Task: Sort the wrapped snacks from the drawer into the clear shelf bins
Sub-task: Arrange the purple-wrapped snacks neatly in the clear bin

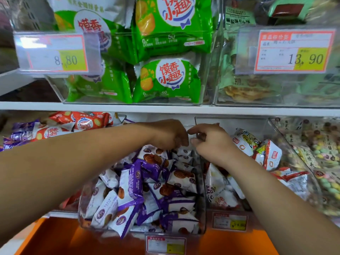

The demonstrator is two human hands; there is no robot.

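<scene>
**Both hands at the back of the middle bin**

Head view: the left hand [169,135] reaches in over the middle bin [81,205] on the lower shelf. Its fingers are bent down and their tips lie on the purple-and-white packets [132,190] at the back of the pile. The tips are blurred, so I cannot tell if they hold a packet or only touch it.

The right hand [211,142] is just beside the left one, a little apart from it. Its thumb and bent fingers are close together and seem to pinch the upper edge of the clear wall [199,162] between the middle bin and the right bin [287,144].

The purple-and-white packets fill the middle bin up to its front. White-and-red packets [266,155] lie in the right bin. Each of these two bins carries a small price tag on its front.

Above the white shelf board [110,106], green packets [165,78] stand in another clear bin, between a tag reading 8.80 [53,52] and a tag reading 13.90 [294,50]. An orange surface [230,243] shows below the bins.
</scene>
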